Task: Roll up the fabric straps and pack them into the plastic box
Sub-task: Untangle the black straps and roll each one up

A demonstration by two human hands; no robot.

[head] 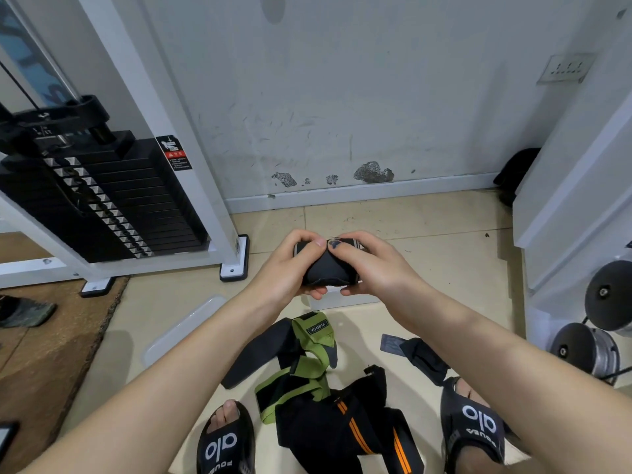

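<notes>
Grip: left hand [290,265] and right hand [371,265] closed around black roll [328,268], thumbs on top.
Box: [342,301] just below grip.
Risk: roll may unwind if thumbs lift.
Remaining: straps [307,364] nearer the feet.

Lighting: even, diffuse, moderately bright; soft shadows beneath the fingers [316,241]. Wide-angle bowing at edges; slight softness throughout.

Strap pile [328,398] clutters floor between feet; bare tile [427,227] open toward wall.
</notes>
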